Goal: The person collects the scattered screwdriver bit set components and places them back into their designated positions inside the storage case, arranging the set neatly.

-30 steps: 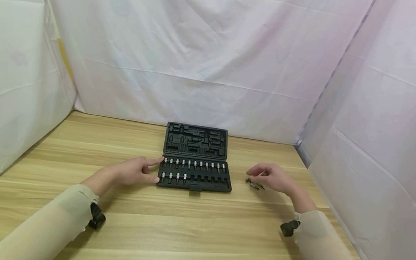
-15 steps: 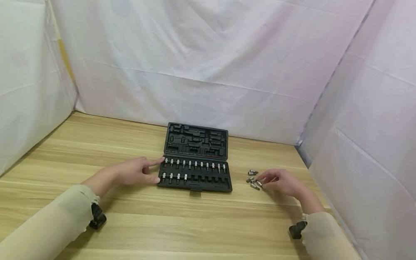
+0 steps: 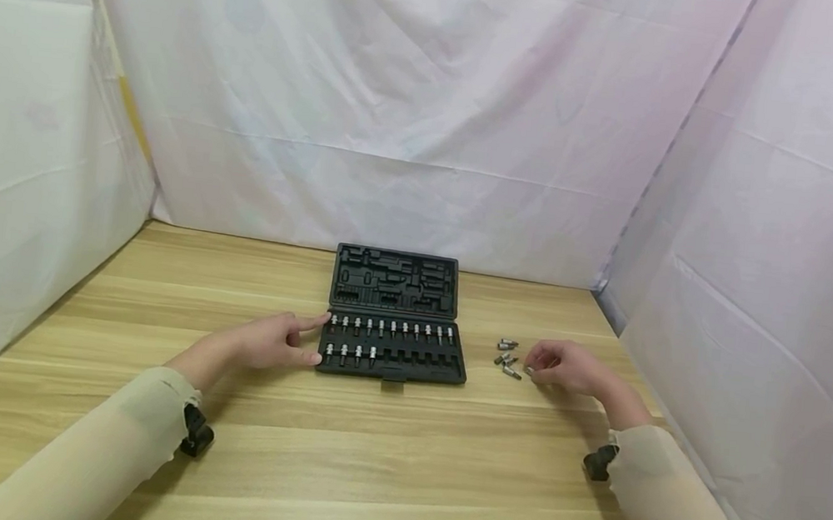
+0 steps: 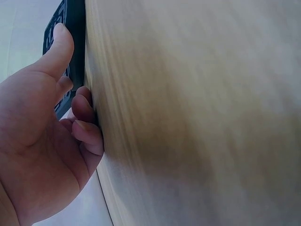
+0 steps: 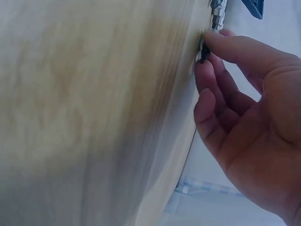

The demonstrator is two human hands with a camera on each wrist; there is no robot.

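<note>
A black bit-socket case (image 3: 391, 345) lies unfolded on the table. Silver bit sockets (image 3: 373, 354) fill the far row and the left part of the near row; slots at the near right are bare. My left hand (image 3: 276, 343) rests at the case's left edge, index fingertip at the far corner and thumb at the near one, the other fingers bent. To the right of the case, my right hand (image 3: 567, 368) pinches a bit socket (image 5: 203, 52) between thumb and fingers, low over the table; fingers partly cover it. Several loose bit sockets (image 3: 511, 372) lie just left of that hand.
The case's lid (image 3: 395, 287) leans back behind the tray, with moulded recesses. A latch (image 3: 393, 383) juts from the front edge. White cloth (image 3: 414, 126) hangs behind the wooden table (image 3: 367, 464) and on both sides.
My right hand has drawn back to the right, uncovering the loose bit sockets; it now holds one apart from the others. My left hand has stayed at the case.
</note>
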